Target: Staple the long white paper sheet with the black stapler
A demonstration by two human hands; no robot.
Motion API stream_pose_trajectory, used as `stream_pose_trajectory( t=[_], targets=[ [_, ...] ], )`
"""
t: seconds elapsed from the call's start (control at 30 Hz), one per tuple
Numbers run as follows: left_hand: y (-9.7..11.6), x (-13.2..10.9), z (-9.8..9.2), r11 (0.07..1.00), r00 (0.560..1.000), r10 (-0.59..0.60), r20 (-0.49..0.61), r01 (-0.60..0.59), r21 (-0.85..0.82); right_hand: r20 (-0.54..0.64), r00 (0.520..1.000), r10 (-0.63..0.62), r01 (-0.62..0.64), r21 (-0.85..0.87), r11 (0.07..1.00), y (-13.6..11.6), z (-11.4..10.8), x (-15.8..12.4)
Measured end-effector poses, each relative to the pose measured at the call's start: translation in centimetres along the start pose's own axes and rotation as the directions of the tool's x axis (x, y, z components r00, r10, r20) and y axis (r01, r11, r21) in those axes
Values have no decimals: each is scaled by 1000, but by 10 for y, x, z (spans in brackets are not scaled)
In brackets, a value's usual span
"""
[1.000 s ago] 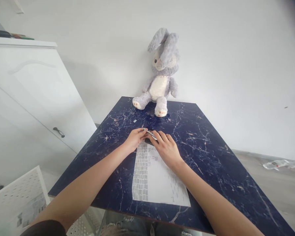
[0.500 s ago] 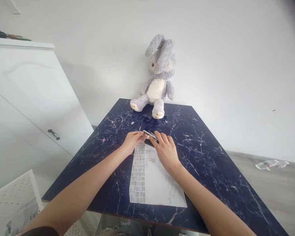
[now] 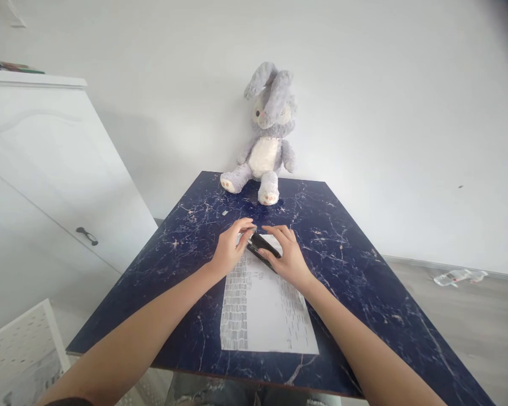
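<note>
A black stapler [image 3: 265, 247] lies slantwise over the top of a printed sheet of paper [image 3: 266, 316], its two halves close together. My right hand [image 3: 290, 256] curves around the stapler, thumb along its near side and fingers across the far side. At the stapler's left end, my left hand [image 3: 232, 245] pinches with thumb and fingertips; a small silvery bit shows there, too small to make out. The paper has dense dark marks down its left side and lines of print on the right.
A grey plush rabbit [image 3: 265, 149] sits at the back of the dark blue marbled table [image 3: 186, 248]. Beyond my left hand lies a tiny pale piece [image 3: 225, 213]. A white cabinet [image 3: 46, 169] stands left, and a clear plastic item [image 3: 457, 277] is on the floor at right.
The stapler, whose pale metal strip showed a moment ago, has turned and shows its black body with the halves together. My right hand's fingers have spread and shifted around it.
</note>
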State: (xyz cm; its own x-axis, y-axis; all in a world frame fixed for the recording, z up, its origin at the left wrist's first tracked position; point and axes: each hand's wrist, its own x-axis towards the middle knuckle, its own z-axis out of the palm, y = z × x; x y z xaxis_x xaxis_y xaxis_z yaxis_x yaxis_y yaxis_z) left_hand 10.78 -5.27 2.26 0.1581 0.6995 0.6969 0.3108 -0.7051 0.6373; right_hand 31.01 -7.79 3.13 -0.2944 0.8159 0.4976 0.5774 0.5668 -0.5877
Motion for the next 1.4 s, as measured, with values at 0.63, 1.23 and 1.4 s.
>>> stream_pose_trajectory(
  t=[0.63, 1.23, 1.4],
  targets=[
    [9, -3, -3, 942, 961, -264, 88, 276, -188, -223, 951, -214, 162, -232, 959, 20, -11, 3],
    [-105, 10, -46, 738, 918, -341, 204, 127, 662, -449, 836, 315, -483, -330, 811, 132, -74, 10],
    [-103, 7, -45, 752, 878, -392, 276, 133, 646, 165, 980, 114, -137, 135, 981, 48, -40, 16]
  ],
)
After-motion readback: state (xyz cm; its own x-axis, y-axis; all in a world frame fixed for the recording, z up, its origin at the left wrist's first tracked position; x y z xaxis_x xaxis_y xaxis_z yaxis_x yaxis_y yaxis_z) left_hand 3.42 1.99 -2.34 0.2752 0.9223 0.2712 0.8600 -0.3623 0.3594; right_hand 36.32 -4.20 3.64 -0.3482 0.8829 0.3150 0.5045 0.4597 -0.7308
